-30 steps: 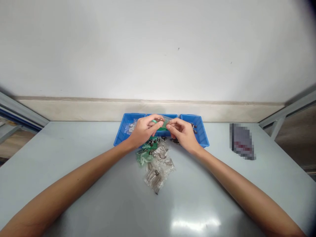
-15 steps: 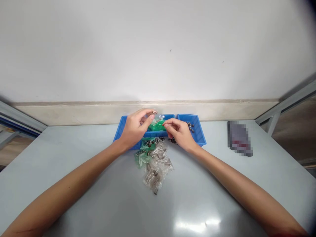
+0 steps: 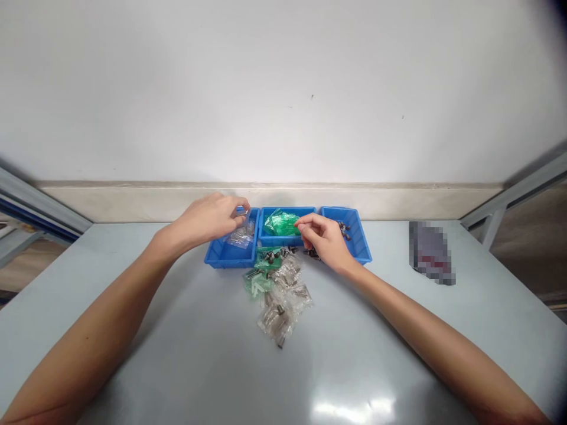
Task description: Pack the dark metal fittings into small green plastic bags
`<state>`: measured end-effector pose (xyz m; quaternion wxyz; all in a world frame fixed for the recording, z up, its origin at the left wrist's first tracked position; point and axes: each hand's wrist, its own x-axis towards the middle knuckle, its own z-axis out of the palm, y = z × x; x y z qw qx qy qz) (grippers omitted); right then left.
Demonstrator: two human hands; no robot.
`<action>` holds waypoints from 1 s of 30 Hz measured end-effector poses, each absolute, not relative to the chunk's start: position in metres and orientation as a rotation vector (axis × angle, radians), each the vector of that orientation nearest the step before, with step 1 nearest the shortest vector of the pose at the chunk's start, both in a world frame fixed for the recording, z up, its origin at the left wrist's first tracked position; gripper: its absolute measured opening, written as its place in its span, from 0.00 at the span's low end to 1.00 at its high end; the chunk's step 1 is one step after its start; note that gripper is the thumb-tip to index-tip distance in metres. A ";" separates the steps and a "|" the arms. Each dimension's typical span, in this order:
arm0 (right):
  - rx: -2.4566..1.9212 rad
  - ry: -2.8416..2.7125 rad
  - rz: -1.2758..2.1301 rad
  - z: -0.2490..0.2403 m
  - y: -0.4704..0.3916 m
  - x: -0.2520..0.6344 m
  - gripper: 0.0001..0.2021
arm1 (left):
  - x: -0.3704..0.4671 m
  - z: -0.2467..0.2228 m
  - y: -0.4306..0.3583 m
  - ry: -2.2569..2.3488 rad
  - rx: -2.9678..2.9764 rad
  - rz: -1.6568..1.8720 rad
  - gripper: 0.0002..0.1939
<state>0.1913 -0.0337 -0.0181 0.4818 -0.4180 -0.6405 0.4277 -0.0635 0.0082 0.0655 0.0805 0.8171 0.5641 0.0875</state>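
At the left blue bin [image 3: 230, 260], my left hand [image 3: 210, 215] is over the rim with thumb and index finger curled round the upper edge of a clear plastic bag [image 3: 241, 236]. Small metal pieces seem to be inside that bag. My right hand [image 3: 325, 236] hovers at the right front of the middle blue bin [image 3: 287, 211], its thumb and index finger pinched together. Green plastic bags [image 3: 282, 223] lie in this bin, close to the right fingertips. Whatever those fingertips hold is too small to make out.
In front of the bins is a pile of clear bags [image 3: 283, 313] and green bags [image 3: 259, 280] with screw-like metal parts. Dark metal parts sit in the right blue bin [image 3: 358, 236]. A blurred dark item [image 3: 432, 254] lies at the right. A wall [image 3: 283, 118] rises behind the table.
My left hand has moved left from above the middle bin to the left bin, bringing the clear bag along. The green bags are now uncovered. My right hand has barely moved.
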 end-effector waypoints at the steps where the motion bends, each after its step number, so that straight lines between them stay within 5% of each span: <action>1: -1.021 -1.568 1.036 -0.018 -0.034 0.191 0.08 | -0.064 0.065 0.009 1.722 2.448 0.232 0.17; 10: -1.026 -1.439 0.938 -0.020 -0.035 0.189 0.07 | -0.018 0.035 -0.001 1.405 1.950 1.287 0.10; 14: -1.109 -1.420 0.869 -0.005 -0.042 0.188 0.07 | -0.006 0.010 -0.004 1.268 1.737 1.296 0.08; 19: -1.265 -2.125 0.808 0.011 -0.054 0.184 0.07 | 0.000 -0.003 -0.007 1.163 1.668 1.270 0.07; 30: -1.655 -2.560 0.390 -0.026 -0.058 0.163 0.12 | 0.000 -0.007 -0.004 1.030 1.610 1.231 0.06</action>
